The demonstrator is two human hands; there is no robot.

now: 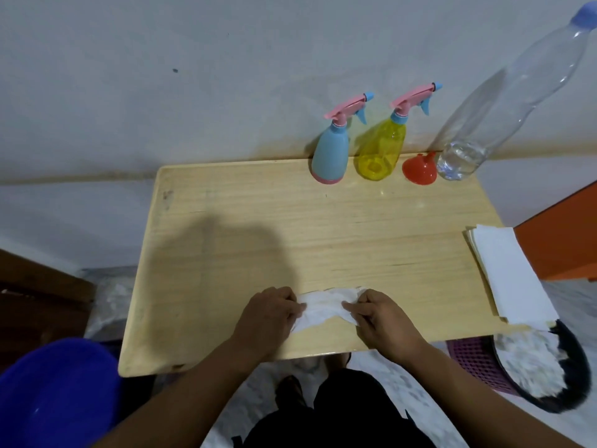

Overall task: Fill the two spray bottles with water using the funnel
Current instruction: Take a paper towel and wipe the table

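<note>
Both hands, left and right, pinch a crumpled white tissue at the wooden table's near edge; I judge the right nearer the upturned orange plastic funnel far beyond it.

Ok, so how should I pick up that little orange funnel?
Pinch the narrow spout, coming straight down from above. The orange funnel sits wide mouth down on the table with its spout pointing up, and the yellow spray bottle and water bottle crowd both sides.

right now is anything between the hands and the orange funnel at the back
Nothing visible: bare wooden table lies between both hands and the orange plastic funnel. But the left hand and right hand both hold a crumpled white tissue.
</note>
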